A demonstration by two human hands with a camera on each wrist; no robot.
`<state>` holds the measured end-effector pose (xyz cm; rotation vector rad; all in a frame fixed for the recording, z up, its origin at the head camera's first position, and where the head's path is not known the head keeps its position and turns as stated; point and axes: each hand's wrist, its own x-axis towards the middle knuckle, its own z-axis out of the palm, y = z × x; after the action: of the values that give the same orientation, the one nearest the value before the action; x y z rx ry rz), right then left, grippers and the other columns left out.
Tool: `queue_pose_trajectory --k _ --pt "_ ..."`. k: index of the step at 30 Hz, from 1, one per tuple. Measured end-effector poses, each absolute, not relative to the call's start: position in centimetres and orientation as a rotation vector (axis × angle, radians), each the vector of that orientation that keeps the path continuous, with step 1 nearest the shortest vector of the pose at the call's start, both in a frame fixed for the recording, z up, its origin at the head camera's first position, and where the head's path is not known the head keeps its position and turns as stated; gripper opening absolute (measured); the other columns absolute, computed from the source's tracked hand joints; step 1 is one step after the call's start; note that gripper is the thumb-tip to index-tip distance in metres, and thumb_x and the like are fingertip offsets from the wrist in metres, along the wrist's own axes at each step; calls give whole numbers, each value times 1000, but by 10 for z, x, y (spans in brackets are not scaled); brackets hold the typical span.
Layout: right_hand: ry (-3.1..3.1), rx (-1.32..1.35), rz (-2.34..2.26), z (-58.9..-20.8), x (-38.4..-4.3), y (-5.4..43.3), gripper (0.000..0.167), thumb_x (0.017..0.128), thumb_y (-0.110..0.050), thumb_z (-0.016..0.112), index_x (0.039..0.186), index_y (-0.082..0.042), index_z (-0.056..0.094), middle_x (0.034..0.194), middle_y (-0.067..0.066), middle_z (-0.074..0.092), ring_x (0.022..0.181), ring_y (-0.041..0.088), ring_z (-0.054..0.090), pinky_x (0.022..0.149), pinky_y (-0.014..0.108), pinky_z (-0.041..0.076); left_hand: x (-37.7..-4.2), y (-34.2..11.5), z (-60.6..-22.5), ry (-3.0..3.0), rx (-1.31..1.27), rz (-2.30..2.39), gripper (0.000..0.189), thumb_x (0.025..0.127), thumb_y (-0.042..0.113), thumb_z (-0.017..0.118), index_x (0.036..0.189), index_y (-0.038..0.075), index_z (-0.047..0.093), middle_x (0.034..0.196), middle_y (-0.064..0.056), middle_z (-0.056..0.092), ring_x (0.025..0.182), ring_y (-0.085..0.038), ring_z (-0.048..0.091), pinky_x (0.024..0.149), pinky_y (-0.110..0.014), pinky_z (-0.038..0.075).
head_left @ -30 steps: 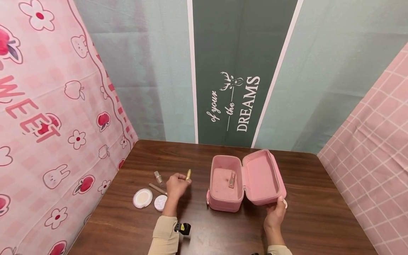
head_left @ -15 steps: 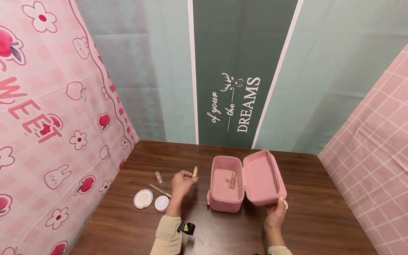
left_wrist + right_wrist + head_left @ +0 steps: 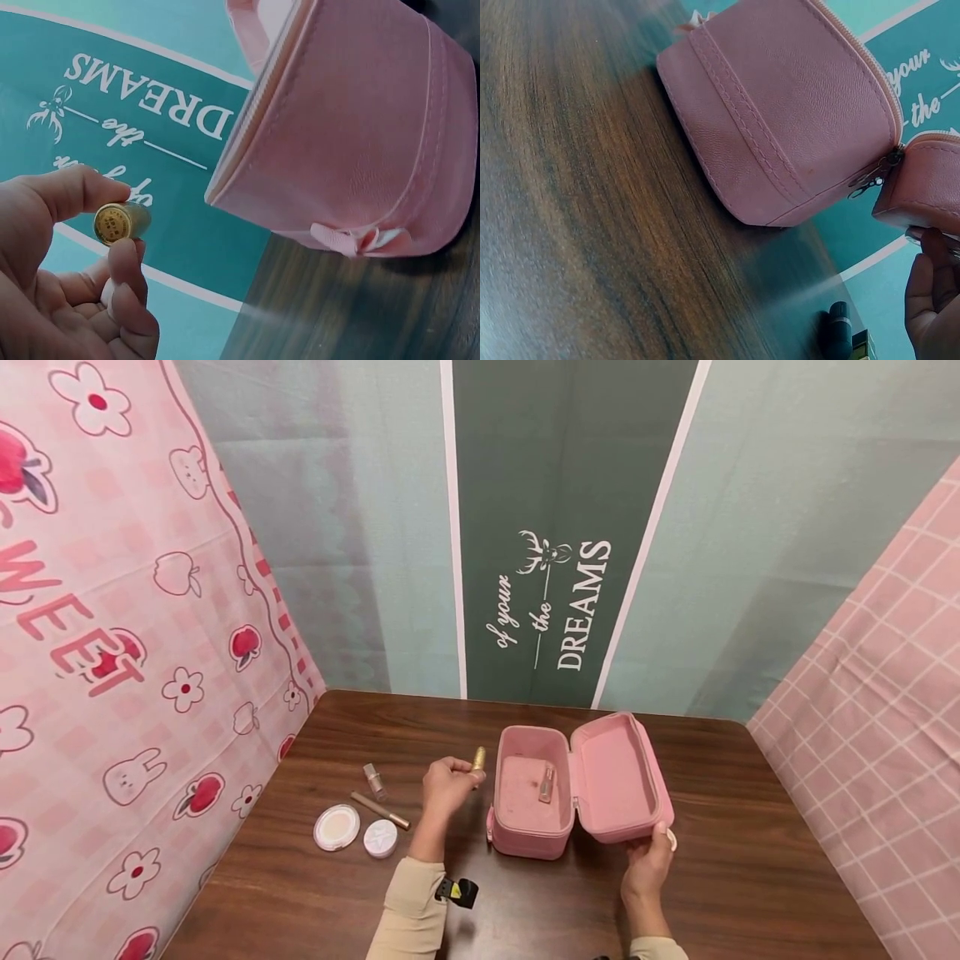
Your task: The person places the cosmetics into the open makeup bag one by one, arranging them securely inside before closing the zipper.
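Note:
My left hand point(image 3: 447, 787) pinches a gold lipstick tube point(image 3: 478, 758) between thumb and fingers, just left of the pink cosmetic case point(image 3: 531, 843). The left wrist view shows the tube's round embossed end facing the camera. The unzipped case stands upright with its lid point(image 3: 618, 777) swung out to the right. A small tube with a clear section point(image 3: 547, 785) lies on the case floor. My right hand point(image 3: 647, 864) holds the lid's near right corner, thumb on the outer edge and the other fingers mostly hidden underneath.
Left on the wooden table point(image 3: 262, 902) lie a small clear-and-beige bottle point(image 3: 373, 781), a slim brown tube point(image 3: 379, 810), a round white star-topped compact point(image 3: 380, 838) and a flat round compact point(image 3: 337, 827). A dark capped tube point(image 3: 838, 330) shows in the right wrist view. Printed cloths surround the table.
My left hand has carried the gold lipstick tube rightward to the case's left side, uncovering the slim brown tube and star-topped compact. The right hand and lid stay put.

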<state>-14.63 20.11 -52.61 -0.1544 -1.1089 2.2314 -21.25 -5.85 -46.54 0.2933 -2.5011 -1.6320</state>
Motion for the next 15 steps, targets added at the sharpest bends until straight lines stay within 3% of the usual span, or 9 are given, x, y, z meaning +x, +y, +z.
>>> queue_pose_trajectory --k 15 --pt "-1132 -76 2223 -528 -147 202 32 98 -21 34 90 -7 62 72 1 61 58 10 57 51 24 42 -219 -44 -455 -2493 250 -1787 17 72 14 72 81 1 66 67 -5 66 59 -18 64 54 -28 48"
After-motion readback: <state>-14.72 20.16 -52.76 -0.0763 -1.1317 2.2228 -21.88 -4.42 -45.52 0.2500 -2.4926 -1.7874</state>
